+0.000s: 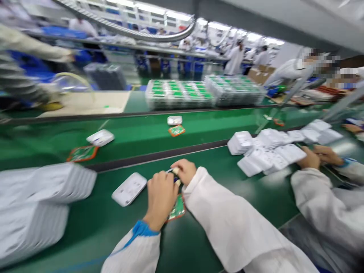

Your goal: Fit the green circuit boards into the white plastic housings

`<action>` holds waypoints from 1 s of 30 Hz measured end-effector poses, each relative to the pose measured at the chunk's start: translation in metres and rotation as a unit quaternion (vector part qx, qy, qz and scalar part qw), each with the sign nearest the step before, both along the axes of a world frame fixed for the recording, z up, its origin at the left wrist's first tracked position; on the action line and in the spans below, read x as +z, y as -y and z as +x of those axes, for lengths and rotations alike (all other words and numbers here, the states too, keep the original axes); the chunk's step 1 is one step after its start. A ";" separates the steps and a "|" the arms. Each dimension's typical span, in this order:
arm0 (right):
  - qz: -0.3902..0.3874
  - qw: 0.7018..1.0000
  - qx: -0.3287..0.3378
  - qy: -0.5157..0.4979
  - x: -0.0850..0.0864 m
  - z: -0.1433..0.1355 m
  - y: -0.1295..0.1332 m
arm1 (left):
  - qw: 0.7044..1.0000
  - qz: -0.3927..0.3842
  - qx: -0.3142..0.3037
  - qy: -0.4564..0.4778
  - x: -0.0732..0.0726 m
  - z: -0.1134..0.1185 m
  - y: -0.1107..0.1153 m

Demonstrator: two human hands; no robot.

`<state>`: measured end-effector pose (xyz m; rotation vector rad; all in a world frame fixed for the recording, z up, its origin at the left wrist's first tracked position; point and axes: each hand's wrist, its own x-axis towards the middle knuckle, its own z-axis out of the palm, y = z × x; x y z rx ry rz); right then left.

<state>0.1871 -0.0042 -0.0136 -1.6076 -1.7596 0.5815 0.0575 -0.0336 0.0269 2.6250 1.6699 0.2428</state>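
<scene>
My left hand [161,192] and my right hand [184,171] meet over the green work surface, fingers closed together. Between the fingertips shows a small piece with white and dark blue parts, mostly hidden, so its kind is unclear. Pale finger cots cover some of the right fingertips. Just below the hands lies a green circuit board [178,207] with an orange edge, partly covered by my left hand and right sleeve. To the left of my left hand a white plastic housing [130,189] rests flat, apart from the fingers.
Stacked white housings [68,182] stand at left; more housings [264,151] lie at right beside a co-worker's hands [318,156]. Beyond a dark rail, the green conveyor belt [136,134] carries housings and orange-edged boards. Behind it stand clear trays of boards [179,93].
</scene>
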 end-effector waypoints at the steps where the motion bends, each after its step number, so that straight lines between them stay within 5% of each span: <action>1: 0.000 1.000 -0.011 0.007 0.001 0.000 -0.001 | 1.000 0.007 -0.005 -0.012 -0.001 0.004 -0.004; 7: -0.012 0.999 -0.035 -0.029 0.008 0.001 0.003 | 0.999 0.016 -0.047 -0.001 -0.014 0.005 -0.007; 11: 0.020 0.997 -0.062 -0.031 0.012 0.001 0.005 | 0.980 0.002 -0.084 0.182 -0.019 -0.004 0.005; 14: 0.016 0.996 -0.081 -0.046 0.009 0.002 0.007 | 0.914 -0.094 -0.059 0.390 -0.017 -0.012 0.015; 18: 0.064 0.990 -0.083 -0.099 -0.013 0.005 0.000 | 0.731 -0.283 -0.036 0.620 -0.019 -0.021 0.004; 20: 0.114 0.985 -0.079 -0.099 -0.021 0.005 -0.001 | 0.671 -0.333 -0.015 0.663 -0.022 -0.028 -0.006; 25: 0.226 0.974 0.002 -0.031 -0.009 -0.007 0.012 | 0.592 -0.378 0.029 0.711 -0.028 -0.036 -0.018; 30: 0.240 0.967 0.083 0.018 -0.003 -0.016 0.017 | 0.570 -0.399 0.025 0.718 -0.034 -0.037 -0.021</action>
